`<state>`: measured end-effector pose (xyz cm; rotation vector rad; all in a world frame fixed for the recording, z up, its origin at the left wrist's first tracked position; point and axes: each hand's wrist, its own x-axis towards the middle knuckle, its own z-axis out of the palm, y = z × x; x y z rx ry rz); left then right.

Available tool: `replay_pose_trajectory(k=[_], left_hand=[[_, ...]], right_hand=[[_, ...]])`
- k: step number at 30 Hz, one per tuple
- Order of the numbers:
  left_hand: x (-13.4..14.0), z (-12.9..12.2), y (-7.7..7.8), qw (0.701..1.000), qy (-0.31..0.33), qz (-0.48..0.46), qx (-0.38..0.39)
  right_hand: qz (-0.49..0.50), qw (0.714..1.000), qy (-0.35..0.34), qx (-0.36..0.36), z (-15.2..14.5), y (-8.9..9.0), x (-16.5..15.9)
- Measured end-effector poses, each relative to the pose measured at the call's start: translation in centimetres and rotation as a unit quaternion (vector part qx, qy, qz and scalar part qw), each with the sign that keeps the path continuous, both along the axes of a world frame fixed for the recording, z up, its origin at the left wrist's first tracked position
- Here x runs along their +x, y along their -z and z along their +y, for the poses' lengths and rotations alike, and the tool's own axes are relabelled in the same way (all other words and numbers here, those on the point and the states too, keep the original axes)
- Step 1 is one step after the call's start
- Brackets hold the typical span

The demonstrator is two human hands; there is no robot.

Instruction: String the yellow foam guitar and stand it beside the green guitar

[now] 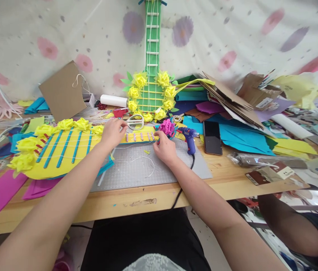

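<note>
A yellow paper guitar [59, 150] with blue strips and yellow paper flowers lies flat on the table, its neck [139, 137] pointing right. White string [136, 159] runs along it, and a loose end curls on the grey cutting mat [136, 175]. Over the near part of the neck, my left hand [112, 132] has its fingertips closed together; what they pinch is too small to tell. My right hand [165, 149] is closed at the neck's far right end, by the string, its grip partly hidden. White-handled scissors [135, 122] lie just beyond the neck.
A blue glue gun [188, 139] and a phone [212, 137] are right of my right hand. A green paper guitar [152, 56] leans upright behind. Cardboard [62, 90] and blue paper [243, 137] crowd the back. Another person's arm [291, 226] is at lower right.
</note>
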<state>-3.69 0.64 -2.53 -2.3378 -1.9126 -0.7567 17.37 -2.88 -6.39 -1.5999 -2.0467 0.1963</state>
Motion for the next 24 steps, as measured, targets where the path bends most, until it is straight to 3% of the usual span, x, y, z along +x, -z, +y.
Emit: replay_pose_trajectory(k=[4,10,14,24], left_hand=[[-1.3,-2.6,0.8,0.998,-0.048,0.039,-0.005],[-0.9,-4.6,3.2,0.989,0.047,0.139,-0.004],[-0.2,-4.9,3.6,0.982,0.055,0.181,-0.025],[1.7,-5.1,3.4,0.994,0.063,0.088,-0.011]], right_hand=[[0.005,1.000,0.003,0.015,0.0,0.3,-0.1],[-0.069,0.997,-0.026,-0.017,-0.1,0.9,-0.5],[-0.122,0.991,-0.047,-0.041,-0.2,1.0,-0.7],[-0.176,0.982,-0.054,-0.050,-0.3,0.9,-0.9]])
